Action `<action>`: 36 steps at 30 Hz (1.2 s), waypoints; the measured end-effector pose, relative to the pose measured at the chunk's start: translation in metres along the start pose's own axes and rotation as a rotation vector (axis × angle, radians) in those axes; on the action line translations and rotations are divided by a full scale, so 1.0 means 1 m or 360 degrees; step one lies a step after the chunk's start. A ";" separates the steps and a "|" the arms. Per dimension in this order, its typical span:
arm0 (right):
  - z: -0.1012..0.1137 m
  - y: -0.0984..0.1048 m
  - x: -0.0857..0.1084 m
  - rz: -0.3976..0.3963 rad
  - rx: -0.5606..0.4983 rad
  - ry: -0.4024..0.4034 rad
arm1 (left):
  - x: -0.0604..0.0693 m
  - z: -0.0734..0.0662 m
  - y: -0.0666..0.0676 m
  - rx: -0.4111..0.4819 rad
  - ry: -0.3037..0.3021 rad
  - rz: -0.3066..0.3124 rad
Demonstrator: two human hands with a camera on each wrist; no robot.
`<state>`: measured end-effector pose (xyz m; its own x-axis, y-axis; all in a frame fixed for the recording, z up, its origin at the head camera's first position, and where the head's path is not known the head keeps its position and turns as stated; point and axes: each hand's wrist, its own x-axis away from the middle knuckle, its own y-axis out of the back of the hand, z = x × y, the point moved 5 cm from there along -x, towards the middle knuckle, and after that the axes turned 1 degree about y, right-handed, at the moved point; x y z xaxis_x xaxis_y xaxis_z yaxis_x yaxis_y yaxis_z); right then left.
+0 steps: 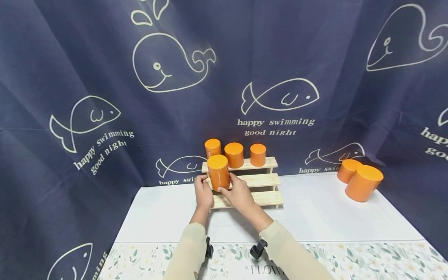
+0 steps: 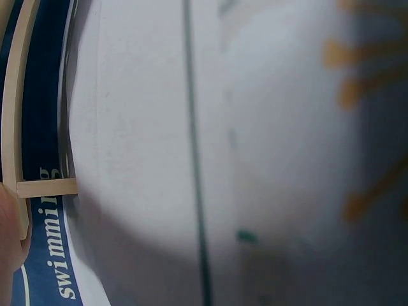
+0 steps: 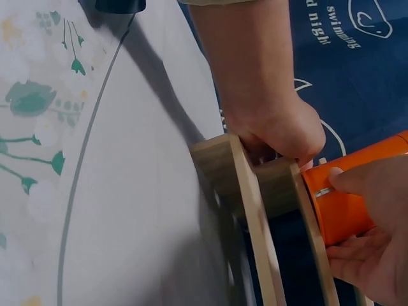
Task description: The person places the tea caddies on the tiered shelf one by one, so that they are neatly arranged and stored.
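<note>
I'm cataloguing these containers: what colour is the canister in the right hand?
The canister is orange, its top a lighter orange; the head view shows it best.

Navy curtains (image 1: 227, 50) printed with whales (image 1: 171, 64), fish (image 1: 280, 97) and lettering (image 1: 276, 122) hang behind and beside a white surface (image 1: 308, 214) with a floral front band (image 1: 353, 258).

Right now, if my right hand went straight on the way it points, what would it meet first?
Most likely the orange cylindrical canister that your right hand holds, since it lies directly against the fingers. What comes beyond it is unclear in depth.
</note>
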<state>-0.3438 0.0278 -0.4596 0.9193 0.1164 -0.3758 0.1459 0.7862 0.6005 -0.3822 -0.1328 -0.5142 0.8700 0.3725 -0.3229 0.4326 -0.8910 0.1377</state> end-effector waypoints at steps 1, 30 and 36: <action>0.000 0.001 0.000 0.0025 -0.0009 -0.0004 | 0.000 0.000 0.000 0.0003 0.0007 0.0000; -0.049 0.118 0.041 0.0004 0.0063 -0.0041 | -0.002 0.000 -0.002 0.0032 0.0049 0.0022; -0.067 0.148 0.046 -0.0125 0.0228 -0.0007 | -0.001 -0.001 -0.001 0.0036 0.0052 0.0012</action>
<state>-0.3040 0.1901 -0.4349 0.9047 0.0549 -0.4226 0.2678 0.6981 0.6640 -0.3832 -0.1324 -0.5130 0.8806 0.3740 -0.2909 0.4211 -0.8992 0.1189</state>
